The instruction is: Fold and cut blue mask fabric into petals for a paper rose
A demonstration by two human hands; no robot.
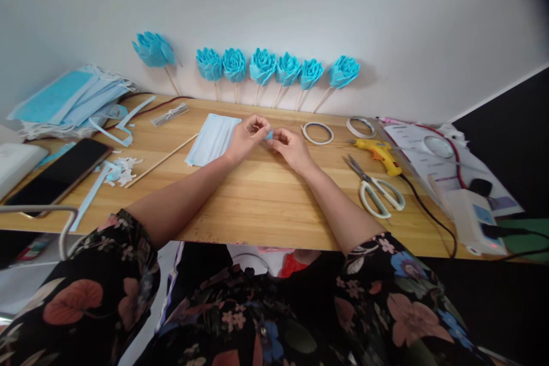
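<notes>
Over the middle of the table, my left hand (249,136) and my right hand (292,148) meet fingertip to fingertip. Both pinch a small blue fabric piece (269,135), mostly hidden by the fingers. Beside my left wrist lies a flat pale blue face mask (212,138). A thin wooden stick (163,160) rests on the table further left. Just beyond my right hand is a roll of white tape (317,133). Several blue fabric flowers on sticks lean on the wall behind, among them one rose (262,66) straight ahead.
On the right are a yellow glue gun (380,154), white-handled scissors (377,187), a second tape roll (361,126) and a power strip (474,220). To the left are a mask stack (64,100), a phone (62,174), cut strips (92,197) and scraps (122,170).
</notes>
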